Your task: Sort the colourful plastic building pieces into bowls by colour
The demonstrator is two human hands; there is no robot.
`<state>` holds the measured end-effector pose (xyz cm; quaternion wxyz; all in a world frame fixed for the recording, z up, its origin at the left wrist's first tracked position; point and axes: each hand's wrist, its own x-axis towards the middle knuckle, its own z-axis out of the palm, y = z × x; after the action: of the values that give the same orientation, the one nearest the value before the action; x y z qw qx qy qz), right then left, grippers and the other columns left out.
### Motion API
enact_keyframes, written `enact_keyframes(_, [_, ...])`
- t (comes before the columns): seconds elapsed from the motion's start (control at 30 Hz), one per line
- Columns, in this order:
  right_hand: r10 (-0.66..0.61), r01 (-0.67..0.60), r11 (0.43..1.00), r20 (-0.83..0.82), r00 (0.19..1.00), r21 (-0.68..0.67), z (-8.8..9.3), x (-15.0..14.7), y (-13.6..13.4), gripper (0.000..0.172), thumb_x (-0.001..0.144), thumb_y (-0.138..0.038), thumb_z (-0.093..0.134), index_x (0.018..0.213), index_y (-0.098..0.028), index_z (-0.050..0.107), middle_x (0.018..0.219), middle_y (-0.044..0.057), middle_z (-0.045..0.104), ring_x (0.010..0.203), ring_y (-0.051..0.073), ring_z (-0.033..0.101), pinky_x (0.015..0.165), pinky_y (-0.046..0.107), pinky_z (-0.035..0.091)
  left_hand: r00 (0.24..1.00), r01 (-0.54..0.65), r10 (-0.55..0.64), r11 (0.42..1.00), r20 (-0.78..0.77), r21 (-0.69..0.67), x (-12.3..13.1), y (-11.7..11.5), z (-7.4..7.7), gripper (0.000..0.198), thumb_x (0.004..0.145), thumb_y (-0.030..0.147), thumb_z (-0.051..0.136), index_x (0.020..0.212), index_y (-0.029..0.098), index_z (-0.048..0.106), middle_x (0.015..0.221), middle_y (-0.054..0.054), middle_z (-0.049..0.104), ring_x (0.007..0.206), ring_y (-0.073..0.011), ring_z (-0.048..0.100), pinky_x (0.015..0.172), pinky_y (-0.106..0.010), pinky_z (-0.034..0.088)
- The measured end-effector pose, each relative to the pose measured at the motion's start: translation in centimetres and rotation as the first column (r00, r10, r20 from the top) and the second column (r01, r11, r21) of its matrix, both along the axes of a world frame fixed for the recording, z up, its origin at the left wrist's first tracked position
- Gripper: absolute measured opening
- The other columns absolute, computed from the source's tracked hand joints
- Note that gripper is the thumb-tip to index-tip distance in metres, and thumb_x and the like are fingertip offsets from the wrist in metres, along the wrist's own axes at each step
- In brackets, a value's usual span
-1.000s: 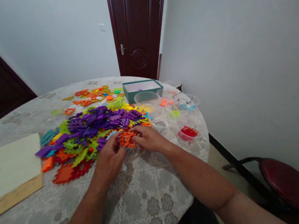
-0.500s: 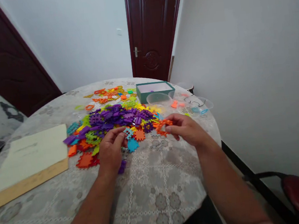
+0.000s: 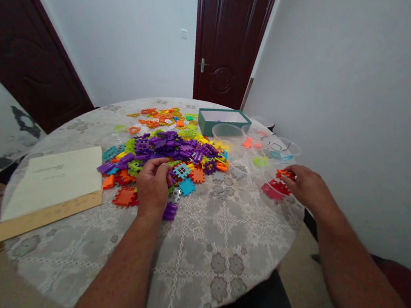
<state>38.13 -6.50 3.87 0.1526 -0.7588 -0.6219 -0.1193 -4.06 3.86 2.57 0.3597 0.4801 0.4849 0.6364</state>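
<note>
A heap of coloured plastic interlocking pieces, mostly purple, green and orange, lies in the middle of the round table. My left hand rests at the heap's near edge with its fingers curled over some pieces; what it grips is hidden. My right hand is at the table's right edge, pinching an orange-red piece just above a clear bowl of red pieces.
Several clear plastic bowls stand right of the heap, some with sorted pieces. A teal box sits behind them. A cream board lies at the left. Dark doors stand behind; a red-seated chair is at lower right.
My right hand carried the orange piece from the heap rightward to the bowl of red pieces. My left hand stayed at the heap's edge. The view turned left.
</note>
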Motion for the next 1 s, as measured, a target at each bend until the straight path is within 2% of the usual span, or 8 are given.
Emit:
enact_keyframes(0.17, [0.055,-0.058,0.998,-0.094,0.994,-0.032,0.1,-0.7,-0.6,0.038,0.090,-0.043,0.056,0.115,-0.018,0.071,0.100,0.011,0.072,0.076,0.021,0.066,0.073,0.036,0.051,1.000,-0.009,0.009,1.000,0.022,-0.001,0.1,-0.1,0.3,0.018,0.082,0.026,0.061,0.096,0.019,0.070,0.065,0.003,0.064,0.049,-0.0112,0.054,0.047,-0.023,0.044])
enact_keyframes(0.33, [0.175,-0.157,0.980,-0.153,0.972,0.124,1.5,-5.9,-1.6,0.030,0.095,-0.036,0.055,0.112,-0.017,0.070,0.100,0.010,0.072,0.079,0.021,0.066,0.079,0.036,0.053,1.000,-0.023,0.023,1.000,0.008,0.003,0.1,-0.1,0.3,0.017,0.082,0.027,0.062,0.095,0.019,0.070,0.061,0.004,0.062,0.048,-0.0117,0.054,0.047,-0.023,0.043])
enact_keyframes(0.43, [0.396,-0.406,0.914,-0.252,0.883,0.016,1.1,-10.4,-1.2,0.027,0.098,-0.030,0.054,0.118,-0.019,0.067,0.110,0.009,0.071,0.083,0.018,0.068,0.083,0.035,0.055,1.000,-0.011,0.011,1.000,-0.005,0.009,0.1,-0.2,0.1,0.018,0.082,0.028,0.062,0.094,0.019,0.070,0.060,0.004,0.060,0.049,-0.0122,0.054,0.048,-0.024,0.043])
enact_keyframes(0.53, [0.518,-0.561,0.819,-0.266,0.813,-0.119,-0.1,-14.2,0.2,0.035,0.098,-0.023,0.054,0.132,-0.021,0.061,0.135,0.012,0.063,0.105,0.020,0.068,0.096,0.037,0.054,0.999,0.003,-0.003,1.000,-0.039,0.003,0.3,-0.3,0.0,0.018,0.083,0.030,0.061,0.095,0.019,0.069,0.058,0.005,0.058,0.049,-0.0123,0.053,0.049,-0.023,0.042])
enact_keyframes(0.63, [0.509,-0.544,0.791,-0.195,0.839,-0.279,-1.1,-16.6,1.7,0.038,0.096,-0.019,0.057,0.134,-0.018,0.061,0.137,0.015,0.061,0.119,0.025,0.063,0.102,0.039,0.051,0.996,0.006,-0.007,1.000,-0.087,-0.015,0.4,-0.6,0.2,0.019,0.084,0.029,0.061,0.096,0.019,0.070,0.061,0.004,0.060,0.050,-0.0120,0.052,0.050,-0.023,0.041])
enact_keyframes(0.77, [0.467,-0.493,0.769,-0.170,0.868,-0.407,-1.4,-17.8,2.1,0.031,0.095,-0.023,0.060,0.124,-0.018,0.067,0.117,0.012,0.066,0.104,0.024,0.067,0.094,0.036,0.054,0.981,0.000,-0.005,1.000,-0.193,-0.026,0.6,-0.9,0.2,0.020,0.085,0.030,0.060,0.097,0.019,0.072,0.066,0.003,0.063,0.056,-0.0135,0.055,0.056,-0.024,0.044])
enact_keyframes(0.87, [0.503,-0.538,0.781,-0.192,0.843,-0.316,-0.9,-17.1,1.6,0.035,0.094,-0.027,0.061,0.128,-0.021,0.064,0.118,0.011,0.065,0.104,0.024,0.066,0.092,0.035,0.053,0.966,0.002,-0.003,1.000,-0.260,-0.003,0.6,-0.9,0.0,0.021,0.086,0.031,0.060,0.099,0.020,0.073,0.072,0.001,0.067,0.062,-0.0156,0.059,0.061,-0.026,0.046])
enact_keyframes(1.0, [0.447,-0.455,0.890,-0.162,0.880,-0.020,0.4,-14.4,2.2,0.039,0.096,-0.030,0.057,0.134,-0.021,0.059,0.125,0.013,0.062,0.102,0.024,0.065,0.090,0.037,0.054,0.937,0.004,0.003,1.000,-0.350,0.017,0.7,-1.0,-0.2,0.020,0.088,0.030,0.060,0.099,0.021,0.074,0.081,-0.002,0.072,0.071,-0.0183,0.064,0.067,-0.029,0.049])
